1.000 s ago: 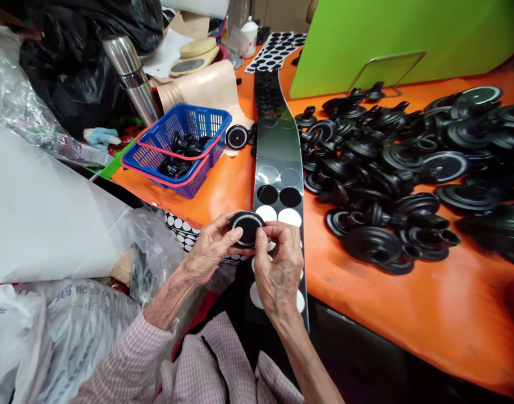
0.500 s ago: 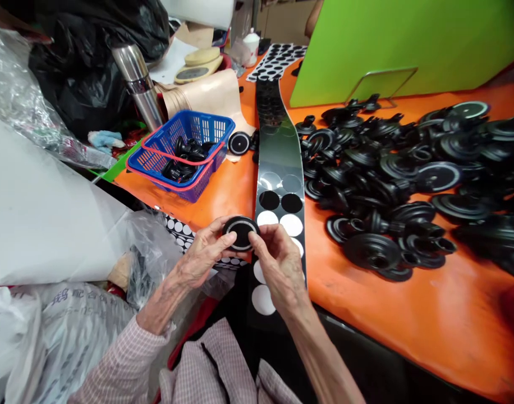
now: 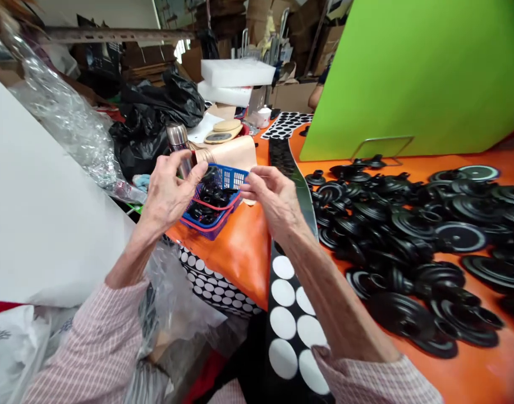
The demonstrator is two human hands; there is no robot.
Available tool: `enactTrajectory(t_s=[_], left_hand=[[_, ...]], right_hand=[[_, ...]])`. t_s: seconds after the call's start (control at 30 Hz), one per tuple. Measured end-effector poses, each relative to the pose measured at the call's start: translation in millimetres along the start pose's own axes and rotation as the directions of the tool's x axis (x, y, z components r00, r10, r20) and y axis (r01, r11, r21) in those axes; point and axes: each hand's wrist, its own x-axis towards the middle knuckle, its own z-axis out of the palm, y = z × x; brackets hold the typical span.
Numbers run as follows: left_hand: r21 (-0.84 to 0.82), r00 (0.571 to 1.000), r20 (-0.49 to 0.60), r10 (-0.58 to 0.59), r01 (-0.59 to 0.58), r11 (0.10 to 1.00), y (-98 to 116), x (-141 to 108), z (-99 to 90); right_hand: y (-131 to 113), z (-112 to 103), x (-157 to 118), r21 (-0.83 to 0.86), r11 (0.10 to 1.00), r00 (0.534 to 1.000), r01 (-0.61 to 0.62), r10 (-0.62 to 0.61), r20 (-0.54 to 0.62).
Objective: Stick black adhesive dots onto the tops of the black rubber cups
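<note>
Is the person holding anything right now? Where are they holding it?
I can't see anything held. The left hand and right hand are above the blue basket, though the left hand's curled fingers could hide something small.

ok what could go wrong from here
The left hand is close to the steel thermos, so a slip could knock it over. The right hand is by the rim of the blue basket and might tip it, spilling the black parts inside. The right forearm passes near the loose black discs and could shift them.
</note>
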Motion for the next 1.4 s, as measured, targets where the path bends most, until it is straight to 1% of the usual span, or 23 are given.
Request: enactTrajectory(t_s=[0.03,0.07,0.1,0.13,0.17,0.23,0.27,0.33,0.4,0.53,0.73,0.83,0.93,1.03,1.07,1.13,1.17,1.2,1.23,1.27,1.33,1.37,1.4], left_hand=[[0.022,0.998,0.053,-0.020,0.019,1.000,-3.0,-11.0,6.9],[-0.037,0.977,0.190,-0.093,0.102,0.994,-8.3,-25.2,18.1],[-0.104,0.899,0.393,-0.191,0.250,0.963,-15.2,-40.6,33.3],[-0.128,0.810,0.523,-0.264,0.381,0.915,-22.9,-55.4,51.5],[-0.113,0.733,0.583,-0.350,0.500,0.858,-30.7,-68.1,71.2],[-0.203,0.637,0.599,-0.485,0.707,0.678,-43.3,-84.1,108.9],[-0.247,0.595,0.623,-0.508,0.766,0.594,-47.2,-87.4,124.0],[-0.310,0.549,0.679,-0.488,0.817,0.487,-50.2,-87.8,143.1],[-0.335,0.543,0.719,-0.434,0.818,0.468,-49.1,-85.8,148.9],[-0.446,0.575,0.756,-0.313,0.802,0.397,-48.5,-87.8,143.7],[-0.490,0.572,0.783,-0.245,0.809,0.326,-53.5,-93.4,141.1],[-0.497,0.585,0.776,-0.234,0.797,0.344,-52.3,-93.4,143.0],[-0.500,0.606,0.758,-0.240,0.777,0.383,-51.0,-94.9,145.9],[-0.405,0.608,0.734,-0.304,0.751,0.522,-48.2,-97.2,144.7],[-0.344,0.640,0.684,-0.350,0.706,0.618,-46.0,-97.6,142.6],[-0.197,0.779,0.484,-0.399,0.541,0.818,-39.3,-97.3,136.6],[-0.134,0.839,0.392,-0.379,0.459,0.878,-35.0,-96.6,133.3],[-0.105,0.864,0.359,-0.352,0.412,0.905,-30.6,-95.8,130.5],[-0.121,0.853,0.392,-0.345,0.420,0.900,-26.5,-94.8,128.5],[-0.164,0.805,0.474,-0.356,0.478,0.863,-22.9,-94.0,127.4],[-0.244,0.672,0.636,-0.378,0.640,0.729,-18.5,-92.8,127.8],[-0.279,0.638,0.666,-0.386,0.693,0.665,-17.6,-92.3,128.9],[-0.315,0.632,0.668,-0.393,0.719,0.620,-17.3,-91.9,130.1]], right_hand=[[6.4,-16.3,-6.0,-0.193,0.980,0.996,0.039,-0.055,-0.076],[14.5,-34.6,-15.9,-0.408,0.912,0.981,0.045,-0.117,-0.156],[23.6,-53.1,-28.6,-0.584,0.811,0.955,0.008,-0.179,-0.236],[33.0,-70.5,-42.9,-0.686,0.727,0.939,-0.041,-0.207,-0.275],[42.0,-85.4,-57.5,-0.735,0.674,0.938,-0.074,-0.203,-0.280],[56.8,-105.0,-83.6,-0.775,0.631,0.964,-0.047,-0.174,-0.200],[62.0,-109.5,-93.7,-0.778,0.628,0.976,-0.009,-0.164,-0.144],[67.9,-110.2,-107.1,-0.779,0.623,0.983,0.071,-0.176,-0.051],[69.0,-105.1,-112.8,-0.782,0.614,0.980,0.109,-0.200,-0.020],[65.1,-96.3,-114.1,-0.818,0.566,0.972,0.105,-0.234,-0.037],[60.0,-93.7,-114.6,-0.928,0.335,0.971,0.164,-0.223,0.091],[60.7,-92.7,-115.5,-0.940,0.282,0.969,0.192,-0.207,0.136],[63.9,-95.6,-114.3,-0.936,0.289,0.959,0.200,-0.255,0.126],[66.1,-103.3,-111.9,-0.929,0.340,0.950,0.148,-0.311,0.038],[66.1,-105.5,-112.0,-0.928,0.349,0.947,0.128,-0.322,0.010],[64.8,-107.0,-115.4,-0.932,0.346,0.939,0.114,-0.343,-0.013],[63.6,-105.9,-118.6,-0.931,0.342,0.935,0.127,-0.353,-0.002],[62.2,-103.5,-122.7,-0.926,0.346,0.932,0.152,-0.361,0.018],[60.5,-100.4,-127.1,-0.912,0.366,0.931,0.186,-0.362,0.045],[58.6,-96.8,-131.3,-0.887,0.403,0.931,0.223,-0.358,0.071],[54.5,-90.7,-137.6,-0.803,0.541,0.945,0.251,-0.317,0.082],[52.4,-89.0,-139.0,-0.743,0.632,0.959,0.218,-0.279,0.044],[50.4,-88.2,-139.1,-0.669,0.728,0.974,0.149,-0.225,-0.028]])
